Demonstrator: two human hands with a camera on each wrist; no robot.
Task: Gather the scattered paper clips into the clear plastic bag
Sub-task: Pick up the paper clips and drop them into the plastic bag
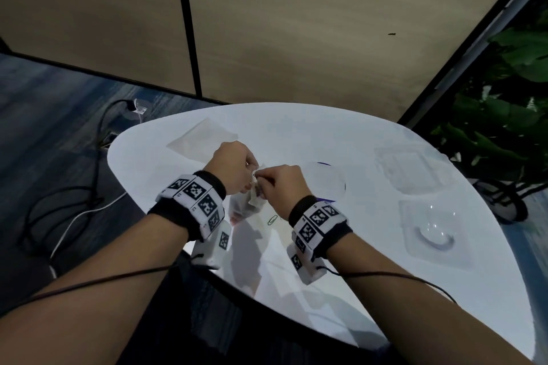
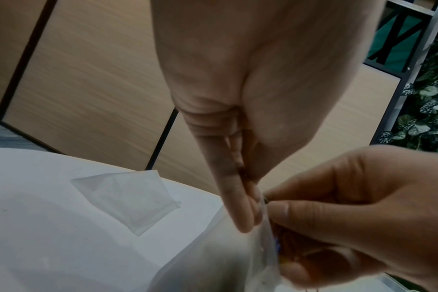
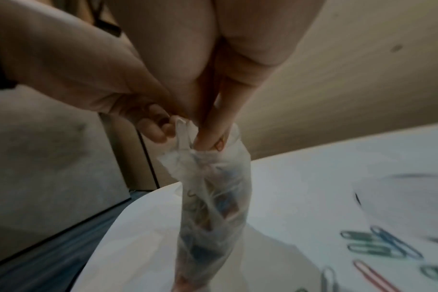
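A person's left hand (image 1: 234, 164) pinches the top edge of a clear plastic bag (image 3: 213, 199) held upright above a white table (image 1: 341, 270), while the right hand (image 1: 280, 187) has its fingers (image 3: 213, 136) pushed into the bag's mouth, gripping its rim. Coloured paper clips show through the bag's wrinkled film. More paper clips (image 3: 378, 245), green, blue and red, lie loose on the table just beside it. A flat empty bag (image 2: 130, 197) rests farther back, two clear plastic trays (image 1: 433, 228) to the right. No legible writing shows; square coded markers cover both wristbands (image 1: 195, 201).
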